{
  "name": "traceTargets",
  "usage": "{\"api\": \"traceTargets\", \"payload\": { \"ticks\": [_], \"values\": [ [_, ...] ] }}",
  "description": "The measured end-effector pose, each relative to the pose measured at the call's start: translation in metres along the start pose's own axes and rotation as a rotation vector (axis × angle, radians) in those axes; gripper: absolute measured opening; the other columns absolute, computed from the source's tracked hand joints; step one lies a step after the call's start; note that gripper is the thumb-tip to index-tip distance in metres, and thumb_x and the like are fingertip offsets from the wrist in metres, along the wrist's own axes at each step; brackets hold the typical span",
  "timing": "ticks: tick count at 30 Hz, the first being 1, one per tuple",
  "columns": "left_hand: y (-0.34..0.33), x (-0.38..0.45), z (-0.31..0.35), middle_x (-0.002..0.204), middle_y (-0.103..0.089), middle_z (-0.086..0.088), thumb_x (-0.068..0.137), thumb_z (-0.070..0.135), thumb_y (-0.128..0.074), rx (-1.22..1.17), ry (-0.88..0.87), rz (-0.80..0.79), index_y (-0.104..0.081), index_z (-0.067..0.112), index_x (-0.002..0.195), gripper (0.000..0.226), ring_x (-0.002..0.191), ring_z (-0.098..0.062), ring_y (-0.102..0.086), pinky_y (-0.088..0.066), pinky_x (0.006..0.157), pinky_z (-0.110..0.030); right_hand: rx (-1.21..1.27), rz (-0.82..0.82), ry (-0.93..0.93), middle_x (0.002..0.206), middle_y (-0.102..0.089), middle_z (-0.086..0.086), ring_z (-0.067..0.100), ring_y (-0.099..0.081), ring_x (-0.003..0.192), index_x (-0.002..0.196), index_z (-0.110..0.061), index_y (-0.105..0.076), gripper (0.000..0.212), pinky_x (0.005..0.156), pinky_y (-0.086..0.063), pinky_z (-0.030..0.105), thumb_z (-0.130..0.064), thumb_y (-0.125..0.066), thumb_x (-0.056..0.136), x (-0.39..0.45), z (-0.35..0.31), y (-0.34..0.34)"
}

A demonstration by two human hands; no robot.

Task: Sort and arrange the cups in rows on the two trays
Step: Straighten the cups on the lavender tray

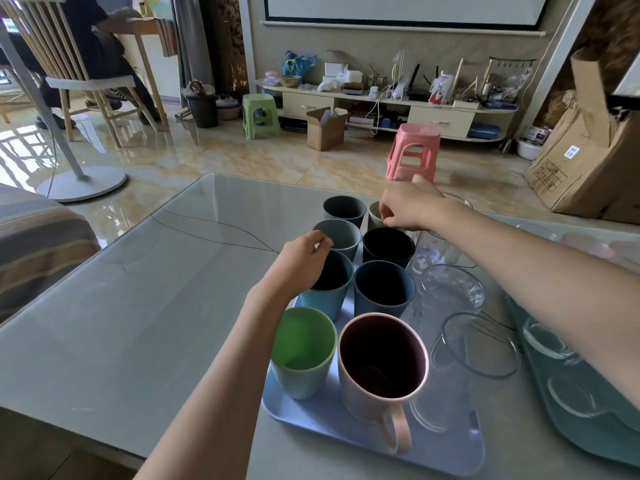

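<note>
Sorting is well under way in the head view (only view given): opaque cups fill the blue tray (304,415) in two columns, w/ clear glasses alongside at 3 o'clock.

Left hand (301,263) sits on the rim of the teal ribbed cup (327,299), fingers curled over its edge at about 10 o'clock of the cup; looks like a light pinch, though whether it truly grips or just steadies can't be told. Right hand (410,207) reaches to the far end, 12 o'clock of the tray, fingertips closed on the rim of the sage-green cup (375,216), which is mostly hidden behind the hand.

Step in hand, as a judgement: squaring up the far rows, prob. nudging both cups into line w/ neighbours. Next move calls for small slides, no lifts, keeping rims from knocking.

Containers, near to far:
- pink mug (382,362) at 6 o'clock, handle toward the person, inside dark; contents not clear.
- green-lined cup (303,351) at its 9 o'clock, empty.
- navy cup (384,289), black cup (388,245), grey cup (337,235), dark grey cup (344,209): all upright, appear empty.
- clear glasses (453,287) and (481,344) upright; whether on or just off the blue tray is unclear.

Second tray, teal tray (535,372), lies at 3–4 o'clock, holding more clear glasses, partly under the right forearm.
</note>
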State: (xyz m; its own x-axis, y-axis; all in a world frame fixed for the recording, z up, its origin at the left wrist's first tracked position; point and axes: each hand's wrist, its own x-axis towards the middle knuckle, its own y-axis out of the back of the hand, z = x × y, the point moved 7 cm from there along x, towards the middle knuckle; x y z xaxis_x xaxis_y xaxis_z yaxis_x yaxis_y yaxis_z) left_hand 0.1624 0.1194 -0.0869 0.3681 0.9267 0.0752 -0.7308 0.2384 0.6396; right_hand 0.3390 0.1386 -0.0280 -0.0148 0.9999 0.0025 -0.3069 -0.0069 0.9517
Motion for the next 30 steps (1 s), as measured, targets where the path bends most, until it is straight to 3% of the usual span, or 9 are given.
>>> {"api": "traceTargets", "payload": {
  "ticks": [2, 9, 14, 17, 20, 22, 26, 28, 30],
  "values": [
    [-0.001, 0.000, 0.000, 0.112, -0.064, -0.010, 0.100, 0.027, -0.039, 0.008, -0.002, -0.004, -0.060, 0.014, 0.115, 0.029, 0.094, -0.024, -0.057, -0.042, 0.076, -0.027, -0.070, -0.014, 0.023, 0.104, -0.066, 0.004, 0.022, -0.050, 0.084, 0.099, -0.018, -0.066, 0.015, 0.099, -0.032, 0.041, -0.026, -0.057, 0.089, -0.002, -0.002, 0.001],
    [-0.001, 0.000, -0.003, 0.110, -0.064, -0.011, 0.099, 0.028, -0.039, 0.001, 0.014, -0.012, -0.060, 0.013, 0.113, 0.029, 0.097, -0.027, -0.059, -0.044, 0.078, -0.030, -0.075, -0.085, 0.048, 0.112, -0.064, 0.002, 0.023, -0.055, 0.104, 0.109, -0.022, -0.064, 0.021, 0.100, -0.032, 0.041, -0.030, -0.057, 0.091, -0.007, -0.003, 0.002],
    [-0.001, 0.000, -0.002, 0.110, -0.063, -0.008, 0.100, 0.027, -0.038, -0.004, 0.017, -0.014, -0.060, 0.016, 0.114, 0.028, 0.095, -0.024, -0.057, -0.042, 0.076, -0.027, -0.077, -0.108, 0.044, 0.113, -0.064, 0.001, 0.020, -0.046, 0.090, 0.111, -0.019, -0.065, 0.022, 0.099, -0.033, 0.038, -0.026, -0.058, 0.092, -0.011, -0.003, 0.004],
    [0.002, 0.000, -0.002, 0.105, -0.063, -0.005, 0.100, 0.025, -0.039, -0.009, -0.004, 0.005, -0.063, 0.017, 0.111, 0.028, 0.090, -0.021, -0.056, -0.042, 0.073, -0.024, 0.045, -0.048, 0.023, 0.111, -0.067, -0.004, 0.019, -0.053, 0.094, 0.106, -0.023, -0.069, 0.018, 0.098, -0.034, 0.037, -0.023, -0.057, 0.092, -0.014, 0.004, 0.007],
    [0.008, -0.003, -0.001, 0.093, -0.062, -0.005, 0.099, 0.022, -0.041, -0.015, -0.037, 0.058, -0.064, 0.016, 0.108, 0.025, 0.077, -0.021, -0.055, -0.042, 0.059, -0.019, 0.125, 0.066, -0.004, 0.113, -0.068, -0.003, 0.022, -0.056, 0.102, 0.108, -0.022, -0.070, 0.024, 0.102, -0.032, 0.040, -0.018, -0.050, 0.095, -0.020, 0.012, 0.010],
    [0.011, -0.004, -0.002, 0.092, -0.061, -0.006, 0.099, 0.021, -0.041, -0.026, -0.038, 0.079, -0.063, 0.017, 0.110, 0.025, 0.074, -0.022, -0.055, -0.042, 0.059, -0.019, 0.206, 0.168, -0.025, 0.116, -0.066, 0.000, 0.027, -0.055, 0.107, 0.111, -0.024, -0.069, 0.028, 0.100, -0.033, 0.042, -0.016, -0.047, 0.096, -0.030, 0.017, 0.012],
    [0.015, -0.003, -0.007, 0.095, -0.060, -0.005, 0.100, 0.020, -0.038, -0.077, -0.011, 0.115, -0.058, 0.018, 0.117, 0.027, 0.064, -0.018, -0.052, -0.043, 0.056, -0.022, 0.482, 0.556, -0.116, 0.112, -0.070, 0.008, 0.029, -0.061, 0.103, 0.112, -0.019, -0.068, 0.039, 0.095, -0.046, 0.044, 0.004, -0.047, 0.089, -0.086, 0.033, 0.022],
    [0.017, -0.004, -0.015, 0.096, -0.062, -0.008, 0.100, 0.019, -0.037, -0.132, 0.035, 0.132, -0.057, 0.017, 0.118, 0.027, 0.071, -0.021, -0.054, -0.046, 0.061, -0.027, 0.594, 0.724, -0.210, 0.111, -0.070, 0.010, 0.026, -0.063, 0.102, 0.112, -0.013, -0.069, 0.049, 0.094, -0.047, 0.037, 0.017, -0.044, 0.081, -0.131, 0.044, 0.016],
    [0.019, -0.006, -0.029, 0.104, -0.062, -0.014, 0.099, 0.016, -0.036, -0.219, 0.128, 0.146, -0.057, 0.013, 0.117, 0.027, 0.084, -0.025, -0.058, -0.052, 0.074, -0.035, 0.692, 0.773, -0.370, 0.108, -0.070, 0.011, 0.026, -0.062, 0.101, 0.111, -0.009, -0.068, 0.055, 0.091, -0.044, 0.028, 0.022, -0.039, 0.076, -0.172, 0.054, -0.007]
  ]
}}
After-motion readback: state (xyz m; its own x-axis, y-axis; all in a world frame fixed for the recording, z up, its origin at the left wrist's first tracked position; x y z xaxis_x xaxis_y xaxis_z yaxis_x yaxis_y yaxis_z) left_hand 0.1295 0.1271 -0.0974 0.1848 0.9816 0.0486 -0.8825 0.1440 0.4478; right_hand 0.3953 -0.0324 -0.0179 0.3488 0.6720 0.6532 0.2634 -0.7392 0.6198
